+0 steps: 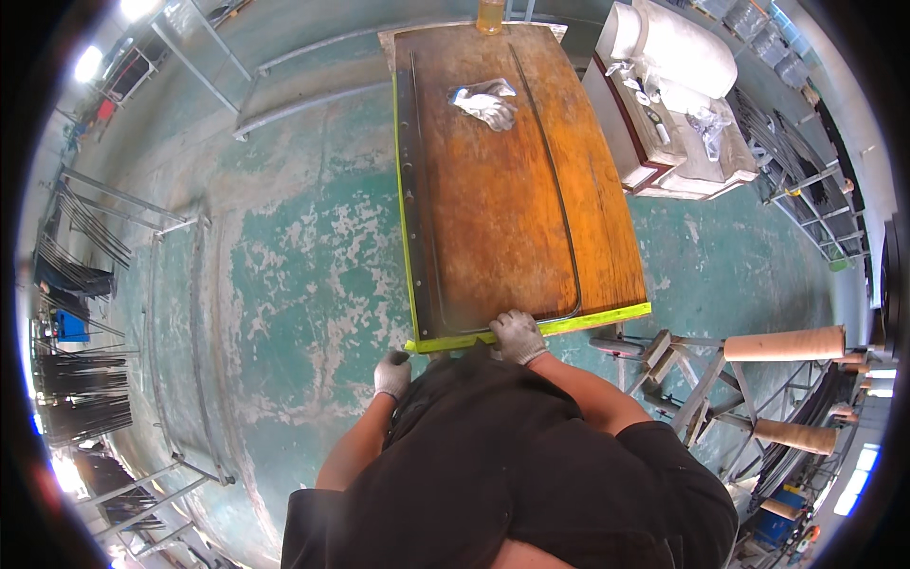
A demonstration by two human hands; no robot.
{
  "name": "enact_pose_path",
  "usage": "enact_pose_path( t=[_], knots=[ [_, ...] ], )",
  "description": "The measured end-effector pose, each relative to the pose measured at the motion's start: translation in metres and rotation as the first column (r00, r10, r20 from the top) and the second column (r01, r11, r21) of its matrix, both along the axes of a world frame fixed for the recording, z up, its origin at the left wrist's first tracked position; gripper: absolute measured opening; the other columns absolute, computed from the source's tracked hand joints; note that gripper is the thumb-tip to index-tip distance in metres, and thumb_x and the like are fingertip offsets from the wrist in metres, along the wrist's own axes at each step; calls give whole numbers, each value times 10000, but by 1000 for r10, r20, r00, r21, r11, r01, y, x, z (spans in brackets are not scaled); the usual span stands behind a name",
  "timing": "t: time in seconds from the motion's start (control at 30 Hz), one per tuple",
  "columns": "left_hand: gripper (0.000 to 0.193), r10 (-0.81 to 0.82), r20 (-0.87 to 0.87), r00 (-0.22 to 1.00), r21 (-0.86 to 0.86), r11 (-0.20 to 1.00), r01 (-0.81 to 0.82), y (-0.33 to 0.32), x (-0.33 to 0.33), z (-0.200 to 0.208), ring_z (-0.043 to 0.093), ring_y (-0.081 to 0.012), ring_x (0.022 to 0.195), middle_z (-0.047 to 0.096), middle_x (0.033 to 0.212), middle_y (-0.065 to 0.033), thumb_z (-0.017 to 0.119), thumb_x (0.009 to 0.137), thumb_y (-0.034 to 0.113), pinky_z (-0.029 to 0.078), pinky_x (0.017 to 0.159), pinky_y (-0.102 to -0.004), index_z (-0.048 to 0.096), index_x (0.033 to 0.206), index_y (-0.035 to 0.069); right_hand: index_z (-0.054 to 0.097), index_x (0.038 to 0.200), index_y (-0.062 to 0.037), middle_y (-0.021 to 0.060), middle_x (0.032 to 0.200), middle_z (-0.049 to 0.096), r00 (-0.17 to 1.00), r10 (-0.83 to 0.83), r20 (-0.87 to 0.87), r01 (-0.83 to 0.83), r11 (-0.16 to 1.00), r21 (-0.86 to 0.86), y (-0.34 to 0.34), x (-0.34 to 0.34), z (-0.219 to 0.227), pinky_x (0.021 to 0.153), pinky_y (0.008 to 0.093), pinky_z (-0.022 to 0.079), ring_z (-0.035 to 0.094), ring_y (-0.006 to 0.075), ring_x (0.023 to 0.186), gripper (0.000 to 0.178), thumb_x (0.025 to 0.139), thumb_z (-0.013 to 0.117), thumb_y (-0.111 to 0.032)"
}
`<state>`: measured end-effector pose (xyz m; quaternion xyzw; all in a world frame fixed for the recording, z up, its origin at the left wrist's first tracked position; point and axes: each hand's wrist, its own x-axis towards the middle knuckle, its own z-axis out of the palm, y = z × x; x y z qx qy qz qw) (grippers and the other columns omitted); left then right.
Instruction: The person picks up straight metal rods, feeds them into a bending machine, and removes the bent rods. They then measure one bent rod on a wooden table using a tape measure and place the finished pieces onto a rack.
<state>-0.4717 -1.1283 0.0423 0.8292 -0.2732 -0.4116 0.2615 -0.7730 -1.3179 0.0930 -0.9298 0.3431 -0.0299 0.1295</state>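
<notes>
A long wooden table (pixel 607 218) stands before me, with yellow-green tape (pixel 607 316) along its near and left edges. On it lies a thin dark rod (pixel 561 204) bent into a long U, its rounded end toward me. My right hand (pixel 518 337), in a pale knit glove, is closed over that near end at the table edge; my fingers partly hide the rod. At the near left corner, just off the table, is my gloved left hand (pixel 392 373), its fingers curled; what they hold, if anything, is hidden. Farther up lies a pair of white gloves (pixel 487 102).
A dark strip with holes (pixel 409 190) runs along the table's left side. A jar of amber liquid (pixel 490 16) stands at the far end. To the right are a white cabinet (pixel 645 142) with a large roll, and a brown roll (pixel 785 343) on a metal stand. Metal racks (pixel 180 228) stand left.
</notes>
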Motion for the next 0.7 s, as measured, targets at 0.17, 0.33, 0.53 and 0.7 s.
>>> enact_pose_path(
  t=[0.17,0.33,0.53,0.7],
  knots=[
    [355,12,4,1000,-19,1000,-12,-7,2,10,760,-305,1113,793,1152,-189,647,904,163,571,998,-386,762,1207,17,761,1021,-124,96,1040,729,999,8,43,-13,992,125,-5,35,33,946,452,539,681,305,1084,234,858,685,-274],
    [342,22,17,1000,-4,1000,-22,-7,2,33,758,-297,1120,791,1162,-187,651,904,163,568,999,-384,760,1193,14,822,999,-134,149,1035,800,961,16,-275,52,969,240,-3,104,20,879,505,604,770,335,1021,305,888,740,-406],
    [329,93,-37,995,-50,994,-95,8,11,29,750,-286,1107,788,1152,-190,644,906,130,552,1013,-370,748,1178,-22,851,1045,-125,165,1060,814,912,-76,-403,231,907,352,-11,132,26,861,496,617,792,322,1030,304,881,723,-347],
    [327,99,-50,994,-109,989,-104,38,20,-9,729,-201,890,782,1061,-149,691,892,72,588,810,-337,726,1193,-52,827,1093,-92,170,1072,807,912,-119,-392,310,827,470,-18,132,66,902,500,609,773,366,1063,340,855,726,-313]
  ],
)
